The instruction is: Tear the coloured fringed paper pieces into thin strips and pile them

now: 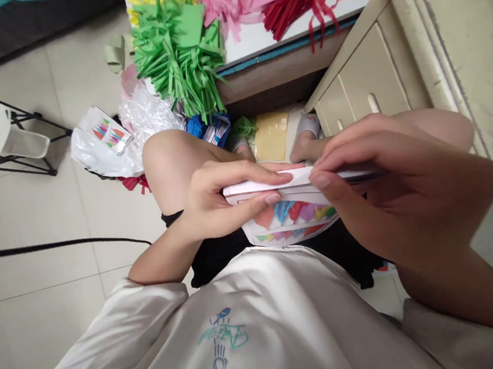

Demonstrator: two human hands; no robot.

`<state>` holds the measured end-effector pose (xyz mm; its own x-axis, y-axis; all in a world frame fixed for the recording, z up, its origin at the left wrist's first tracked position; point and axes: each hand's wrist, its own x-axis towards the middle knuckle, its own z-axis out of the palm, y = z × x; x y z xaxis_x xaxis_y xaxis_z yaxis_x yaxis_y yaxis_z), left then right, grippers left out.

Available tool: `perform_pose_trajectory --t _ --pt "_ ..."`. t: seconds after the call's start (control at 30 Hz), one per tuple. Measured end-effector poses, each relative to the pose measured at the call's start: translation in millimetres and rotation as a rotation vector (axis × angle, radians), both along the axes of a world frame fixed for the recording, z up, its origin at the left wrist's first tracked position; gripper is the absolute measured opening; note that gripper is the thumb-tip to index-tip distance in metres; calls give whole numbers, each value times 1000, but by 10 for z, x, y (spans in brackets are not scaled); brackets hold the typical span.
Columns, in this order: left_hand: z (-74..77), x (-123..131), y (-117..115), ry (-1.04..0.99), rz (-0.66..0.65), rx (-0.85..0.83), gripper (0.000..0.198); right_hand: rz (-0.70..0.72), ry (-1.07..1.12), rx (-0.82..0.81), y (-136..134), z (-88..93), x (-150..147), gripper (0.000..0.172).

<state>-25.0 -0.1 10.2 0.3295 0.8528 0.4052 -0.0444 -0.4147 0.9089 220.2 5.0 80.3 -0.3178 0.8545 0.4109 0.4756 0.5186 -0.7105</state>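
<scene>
Both my hands are pinching: with my left hand (217,199) I clasp the left end of a white printed packet (302,193) between thumb and fingers, and with my right hand (373,177) I grip its upper edge further right. On my feed it sits above the black shorts (219,261), its coloured picture showing. Green paper fringe (181,62) droops off a white tabletop (245,46), red fringe (298,3) further right.

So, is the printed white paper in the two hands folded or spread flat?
Folded along its far edge: the printed white paper shows a crease there, pinched by the left hand and right hand.
</scene>
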Motion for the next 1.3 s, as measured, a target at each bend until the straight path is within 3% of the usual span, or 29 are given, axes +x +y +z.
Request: perform_pose_trajectory --t 0.17,0.3,0.53,0.6,0.7,0.77,0.83,0.9,1.03,1.13,1.3 --pt "-38 50 13 -33 12 -8 22 -11 -23 -59 63 -60 -26 13" --pt "9 60 8 -83 9 18 14 73 -16 -119 186 -14 -2 15" --pt "-47 32 20 -68 43 47 4 120 -96 -529 376 211 -6 19" --pt "-62 30 11 -61 58 38 10 129 -125 -653 492 163 -6 19" --pt "-47 39 -24 -45 55 -11 17 90 -154 -741 769 -71 46 23" --pt "-27 47 -44 -52 52 -39 19 73 -100 -642 935 -214 119 24" --pt "-16 51 -47 -71 52 -57 19 106 -62 -449 982 -236 198 17" --pt "-23 49 -34 -94 52 -68 17 190 -101 -197 869 -138 256 17" --pt "-83 30 1 -96 76 -102 22 512 -283 246 437 6 281 41" --pt "-130 23 8 -58 99 -151 28 534 -387 281 270 -126 254 52" --pt "-158 36 11 -31 135 -171 32 473 -249 112 346 -330 201 39"
